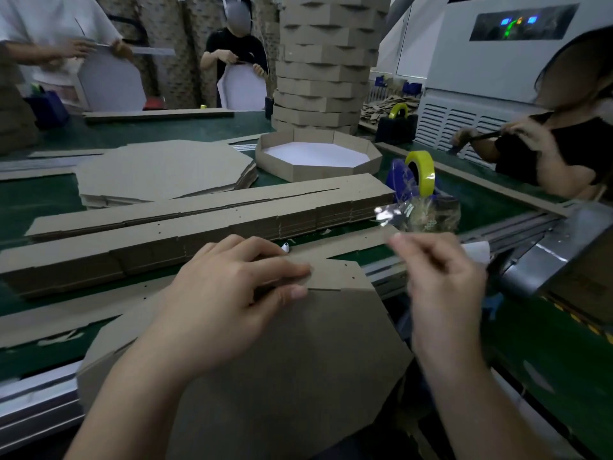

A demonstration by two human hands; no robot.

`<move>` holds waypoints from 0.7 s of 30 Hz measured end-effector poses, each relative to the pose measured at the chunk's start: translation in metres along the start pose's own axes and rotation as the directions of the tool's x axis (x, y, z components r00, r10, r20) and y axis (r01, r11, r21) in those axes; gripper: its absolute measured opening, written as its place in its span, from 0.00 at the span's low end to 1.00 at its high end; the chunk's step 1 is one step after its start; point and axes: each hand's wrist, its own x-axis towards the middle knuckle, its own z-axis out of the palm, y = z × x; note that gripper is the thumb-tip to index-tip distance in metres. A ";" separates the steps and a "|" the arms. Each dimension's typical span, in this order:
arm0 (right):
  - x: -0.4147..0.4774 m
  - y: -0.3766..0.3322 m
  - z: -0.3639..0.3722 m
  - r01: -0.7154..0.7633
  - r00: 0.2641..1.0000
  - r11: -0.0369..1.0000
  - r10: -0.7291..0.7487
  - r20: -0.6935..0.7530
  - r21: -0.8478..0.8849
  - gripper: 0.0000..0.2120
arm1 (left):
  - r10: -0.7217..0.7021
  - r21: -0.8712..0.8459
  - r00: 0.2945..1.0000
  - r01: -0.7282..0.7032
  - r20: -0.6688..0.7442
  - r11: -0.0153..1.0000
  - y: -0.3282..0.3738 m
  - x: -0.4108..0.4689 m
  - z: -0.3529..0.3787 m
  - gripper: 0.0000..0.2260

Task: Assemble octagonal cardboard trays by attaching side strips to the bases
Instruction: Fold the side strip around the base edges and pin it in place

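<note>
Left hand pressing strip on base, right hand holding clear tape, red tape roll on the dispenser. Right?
No: the tape roll on the dispenser is yellow, not red, per the head view. The left hand does press the strip on the base; the right hand pinches clear tape.

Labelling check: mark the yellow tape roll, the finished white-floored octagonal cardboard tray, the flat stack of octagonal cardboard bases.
yellow tape roll [427,174]: head view, outer band.
finished white-floored octagonal cardboard tray [318,173]: head view, near wall.
flat stack of octagonal cardboard bases [159,171]: head view, top sheet.

Green table [33,197] bearing stacked bases [159,171], strip stacks [199,210], one finished tray [318,172], a tray tower [325,68] and a tape dispenser [414,177].
</note>
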 end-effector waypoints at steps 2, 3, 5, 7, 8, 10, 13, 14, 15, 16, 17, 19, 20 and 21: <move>-0.031 -0.014 0.014 0.036 0.999 0.998 -0.038 0.027 0.057 0.07 | 0.006 0.012 1.000 -0.006 0.003 1.000 0.000 0.000 0.000 0.19; -0.042 -0.019 0.019 0.012 0.999 0.995 -0.015 0.030 0.094 0.06 | 0.007 0.019 1.000 -0.007 0.007 1.000 0.000 0.000 0.001 0.19; -0.057 -0.022 0.028 -0.115 0.992 0.976 0.104 0.068 0.184 0.03 | 0.005 0.032 1.000 -0.005 0.005 0.999 0.000 -0.001 0.000 0.19; -0.067 -0.020 0.036 -0.289 0.956 0.911 0.257 0.143 0.294 0.05 | 0.001 0.045 1.000 -0.001 0.007 0.999 0.000 -0.001 0.000 0.20; -0.069 -0.019 0.039 -0.365 0.931 0.865 0.327 0.165 0.344 0.08 | 0.000 0.050 1.000 0.000 0.010 0.999 0.001 -0.001 0.000 0.20; -0.072 -0.018 0.043 -0.465 0.884 0.791 0.438 0.162 0.397 0.12 | 0.006 0.057 1.000 -0.007 0.016 0.998 0.001 -0.002 0.000 0.20; -0.073 -0.018 0.047 -0.519 0.847 0.747 0.513 0.136 0.416 0.16 | 0.022 0.053 0.999 -0.025 0.040 0.998 0.001 -0.003 -0.001 0.20; -0.073 -0.018 0.048 -0.526 0.842 0.745 0.524 0.129 0.410 0.16 | 0.027 0.050 0.999 -0.029 0.047 0.998 0.001 -0.003 -0.002 0.21; -0.073 -0.019 0.048 -0.532 0.838 0.746 0.532 0.122 0.400 0.15 | 0.030 0.049 0.998 -0.032 0.052 0.998 0.001 -0.003 -0.002 0.21; -0.074 -0.018 0.048 -0.537 0.835 0.750 0.538 0.116 0.386 0.15 | 0.032 0.049 0.998 -0.035 0.054 0.998 0.001 -0.003 -0.002 0.21; -0.074 -0.018 0.048 -0.543 0.832 0.754 0.543 0.113 0.370 0.14 | 0.036 0.049 0.998 -0.039 0.054 0.998 0.001 -0.003 -0.002 0.21; -0.074 -0.018 0.048 -0.566 0.817 0.745 0.563 0.124 0.353 0.12 | 0.046 0.050 0.997 -0.049 0.053 0.998 0.002 -0.003 -0.002 0.21; -0.073 -0.018 0.047 -0.579 0.809 0.736 0.572 0.136 0.351 0.12 | 0.051 0.047 0.997 -0.054 0.055 0.997 0.002 -0.003 -0.003 0.21; -0.073 -0.017 0.047 -0.587 0.804 0.732 0.576 0.145 0.347 0.12 | 0.054 0.042 0.997 -0.056 0.057 0.998 0.002 -0.003 -0.003 0.21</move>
